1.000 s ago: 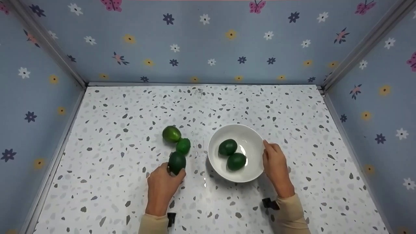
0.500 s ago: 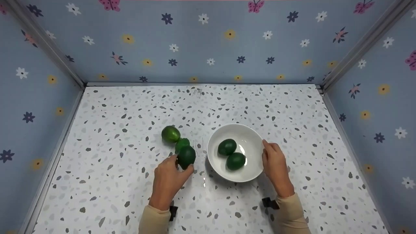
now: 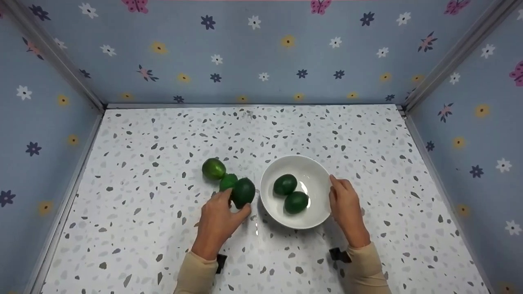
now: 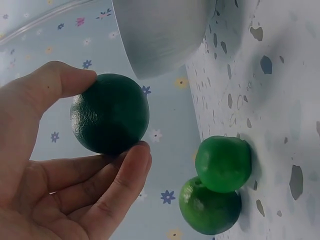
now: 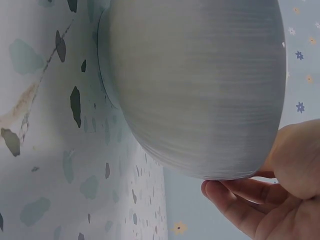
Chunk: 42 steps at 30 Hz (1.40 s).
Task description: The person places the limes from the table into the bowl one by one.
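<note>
Between thumb and fingertips, my left hand holds a dark green avocado, raised above the table in the left wrist view. It is just left of a white bowl. My right hand grips the bowl's right rim, with fingers against its outer wall. Two more dark green avocados, one farther back and one nearer, lie inside the bowl. On the table behind the left hand sit a small bright green lime and a larger glossy green fruit, side by side.
The speckled white table is enclosed by blue floral panels at the back, left and right. A black wrist strap piece shows at the right cuff, and another at the left.
My left hand has carried the avocado up from beside the lime and rightward, toward the bowl. The right hand and the bowl have stayed in place.
</note>
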Each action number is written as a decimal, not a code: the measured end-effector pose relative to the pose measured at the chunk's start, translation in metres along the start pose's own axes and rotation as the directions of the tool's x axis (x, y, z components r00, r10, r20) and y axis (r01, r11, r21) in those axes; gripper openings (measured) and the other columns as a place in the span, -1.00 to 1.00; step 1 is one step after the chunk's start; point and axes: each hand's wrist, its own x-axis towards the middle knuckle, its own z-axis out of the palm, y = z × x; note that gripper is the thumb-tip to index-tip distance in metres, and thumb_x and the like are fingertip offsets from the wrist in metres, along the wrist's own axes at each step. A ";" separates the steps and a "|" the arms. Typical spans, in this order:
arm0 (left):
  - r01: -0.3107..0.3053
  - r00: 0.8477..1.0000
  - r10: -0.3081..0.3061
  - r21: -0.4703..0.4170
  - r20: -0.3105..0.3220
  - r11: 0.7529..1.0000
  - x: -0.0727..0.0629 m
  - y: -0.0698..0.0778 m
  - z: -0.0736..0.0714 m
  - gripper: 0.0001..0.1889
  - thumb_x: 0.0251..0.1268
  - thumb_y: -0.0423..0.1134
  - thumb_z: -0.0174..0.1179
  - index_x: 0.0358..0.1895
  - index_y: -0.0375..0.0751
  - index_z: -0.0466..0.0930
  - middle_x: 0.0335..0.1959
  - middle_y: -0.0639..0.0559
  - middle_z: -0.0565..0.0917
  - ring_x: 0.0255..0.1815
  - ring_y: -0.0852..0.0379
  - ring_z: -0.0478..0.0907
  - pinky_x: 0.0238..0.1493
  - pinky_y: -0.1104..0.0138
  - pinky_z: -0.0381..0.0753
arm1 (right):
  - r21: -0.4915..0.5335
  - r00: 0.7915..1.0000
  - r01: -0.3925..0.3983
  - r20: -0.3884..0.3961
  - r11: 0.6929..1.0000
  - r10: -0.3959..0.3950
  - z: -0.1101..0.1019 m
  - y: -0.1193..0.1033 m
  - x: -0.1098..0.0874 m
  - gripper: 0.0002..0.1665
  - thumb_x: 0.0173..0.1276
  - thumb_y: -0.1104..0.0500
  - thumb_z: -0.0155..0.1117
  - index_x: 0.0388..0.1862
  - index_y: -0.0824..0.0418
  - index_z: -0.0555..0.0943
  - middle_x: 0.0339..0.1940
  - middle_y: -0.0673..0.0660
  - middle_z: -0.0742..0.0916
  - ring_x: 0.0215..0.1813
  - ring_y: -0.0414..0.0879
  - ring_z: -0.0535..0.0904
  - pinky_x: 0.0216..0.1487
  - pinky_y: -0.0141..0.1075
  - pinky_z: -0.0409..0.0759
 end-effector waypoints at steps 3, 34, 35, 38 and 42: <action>-0.034 0.999 0.034 -0.006 -0.010 0.999 0.001 0.003 0.001 -0.44 0.08 -0.01 0.42 -0.01 -0.45 0.64 -0.29 -0.17 0.66 -0.24 -0.06 0.64 -0.22 0.09 0.65 | 0.007 1.000 -0.006 0.003 1.000 0.006 0.000 0.000 -0.001 -0.58 0.33 0.54 0.23 0.18 0.49 0.59 -0.18 0.33 0.65 -0.16 0.15 0.66 -0.19 -0.07 0.68; -0.296 0.955 0.296 -0.023 0.022 0.955 0.015 0.028 0.034 -0.46 0.02 -0.01 0.42 0.01 -0.33 0.67 -0.16 -0.10 0.60 -0.13 -0.06 0.46 -0.10 0.16 0.56 | 0.005 1.000 -0.025 0.002 1.000 0.025 0.000 0.000 0.000 -0.58 0.34 0.52 0.24 0.19 0.46 0.59 -0.17 0.32 0.65 -0.16 0.12 0.67 -0.18 -0.11 0.69; -0.298 0.954 0.298 -0.017 0.029 0.954 0.015 0.028 0.036 -0.45 0.01 0.00 0.42 0.01 -0.33 0.67 -0.16 -0.09 0.59 -0.13 -0.05 0.45 -0.13 0.17 0.56 | 0.004 1.000 -0.026 0.003 1.000 0.026 0.000 0.000 0.000 -0.58 0.34 0.52 0.24 0.19 0.46 0.59 -0.17 0.32 0.65 -0.15 0.11 0.67 -0.17 -0.11 0.69; -0.305 0.952 0.304 0.006 0.042 0.952 0.014 0.029 0.038 -0.46 0.00 0.03 0.43 -0.02 -0.30 0.68 -0.19 -0.06 0.57 -0.16 -0.03 0.43 -0.18 0.19 0.53 | 0.006 1.000 -0.021 -0.004 1.000 0.021 0.000 0.001 -0.001 -0.58 0.34 0.52 0.24 0.19 0.46 0.60 -0.17 0.31 0.65 -0.15 0.11 0.67 -0.18 -0.12 0.69; -0.343 0.939 0.342 0.041 0.020 0.939 0.014 0.028 0.041 -0.57 0.07 -0.04 0.42 -0.08 -0.27 0.69 -0.23 -0.05 0.58 -0.19 -0.04 0.43 -0.18 0.20 0.54 | -0.008 1.000 0.004 -0.021 1.000 -0.004 0.002 0.002 -0.001 -0.59 0.31 0.54 0.25 0.16 0.49 0.60 -0.19 0.33 0.64 -0.18 0.12 0.67 -0.24 -0.11 0.69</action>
